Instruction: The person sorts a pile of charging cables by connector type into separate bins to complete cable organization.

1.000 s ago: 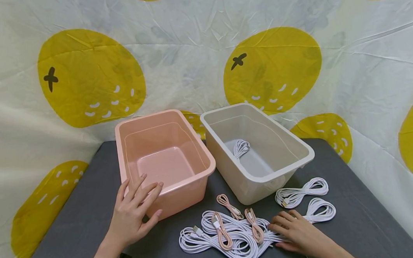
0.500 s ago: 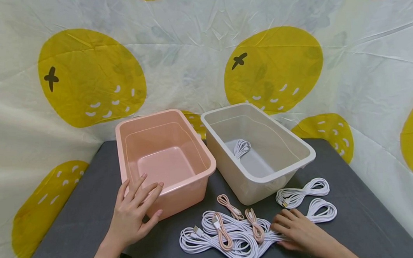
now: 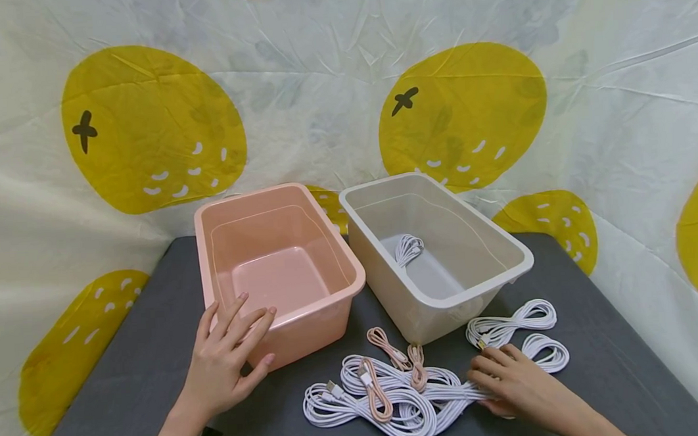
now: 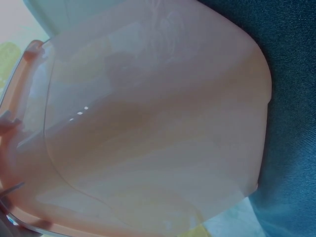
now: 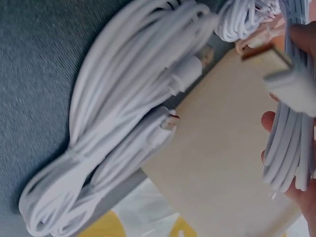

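Observation:
My left hand (image 3: 226, 363) rests on the near left corner of a pink plastic tub (image 3: 316, 341), fingers spread over the rim; the left wrist view shows the tub's outer wall (image 4: 138, 138). My right hand (image 3: 520, 383) grips a bundled white USB cable (image 5: 289, 148), fingers around its coils and the plug sticking out in the right wrist view. In the head view that bundle runs into a pile of white cables (image 3: 410, 432). Pink cables lie about the pile: one (image 3: 379, 397) on top, another (image 3: 417, 372) on its far edge, a third (image 3: 385, 344) just behind.
A beige tub (image 3: 382, 292) stands right of the pink one, with a white cable bundle (image 3: 408, 249) on its floor. Two more white bundles, one farther back (image 3: 532, 317) and one nearer (image 3: 548, 352), lie right of the pile. A patterned cloth (image 3: 320, 114) hangs behind the dark table (image 3: 605, 356).
My right hand has shifted slightly right, pulling the white cable bundle along. One pink cable has slid away toward the beige tub. The left hand has stayed put.

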Motion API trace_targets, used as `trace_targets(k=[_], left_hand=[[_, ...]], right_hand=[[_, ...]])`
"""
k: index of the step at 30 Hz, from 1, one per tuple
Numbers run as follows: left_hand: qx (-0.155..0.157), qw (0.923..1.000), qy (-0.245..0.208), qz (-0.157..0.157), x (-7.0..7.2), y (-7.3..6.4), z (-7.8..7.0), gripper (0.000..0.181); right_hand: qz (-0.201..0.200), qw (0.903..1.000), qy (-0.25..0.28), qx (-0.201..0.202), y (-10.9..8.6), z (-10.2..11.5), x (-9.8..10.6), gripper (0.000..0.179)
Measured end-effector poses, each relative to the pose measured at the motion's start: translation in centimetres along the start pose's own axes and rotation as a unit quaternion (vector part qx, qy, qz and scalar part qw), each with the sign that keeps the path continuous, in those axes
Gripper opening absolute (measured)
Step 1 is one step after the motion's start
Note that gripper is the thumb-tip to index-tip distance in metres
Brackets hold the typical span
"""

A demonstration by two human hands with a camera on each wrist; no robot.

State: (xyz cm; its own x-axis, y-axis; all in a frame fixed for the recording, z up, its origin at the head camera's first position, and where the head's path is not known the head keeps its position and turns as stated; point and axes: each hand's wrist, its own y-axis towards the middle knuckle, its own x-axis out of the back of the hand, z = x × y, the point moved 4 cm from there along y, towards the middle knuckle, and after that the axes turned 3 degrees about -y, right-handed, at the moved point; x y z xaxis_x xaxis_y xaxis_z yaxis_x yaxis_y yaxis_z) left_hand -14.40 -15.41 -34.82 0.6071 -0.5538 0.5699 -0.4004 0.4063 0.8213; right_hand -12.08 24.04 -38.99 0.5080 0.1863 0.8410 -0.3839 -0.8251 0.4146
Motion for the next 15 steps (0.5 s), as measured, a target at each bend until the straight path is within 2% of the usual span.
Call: trace_targets(k=[7, 15], left_hand=[[-0.001, 1.0, -0.001, -0.003, 0.0, 0.0, 0.0, 0.051], [0.001, 1.0, -0.002, -0.001, 0.0, 0.0, 0.0, 0.051]], right_hand=[[0.006, 0.9995, -0.027, -0.014, 0.3, -0.5, 1.4, 0.049], [0.015, 0.9986, -0.05, 0.0, 0.5, -1.1, 2.7, 0.055]])
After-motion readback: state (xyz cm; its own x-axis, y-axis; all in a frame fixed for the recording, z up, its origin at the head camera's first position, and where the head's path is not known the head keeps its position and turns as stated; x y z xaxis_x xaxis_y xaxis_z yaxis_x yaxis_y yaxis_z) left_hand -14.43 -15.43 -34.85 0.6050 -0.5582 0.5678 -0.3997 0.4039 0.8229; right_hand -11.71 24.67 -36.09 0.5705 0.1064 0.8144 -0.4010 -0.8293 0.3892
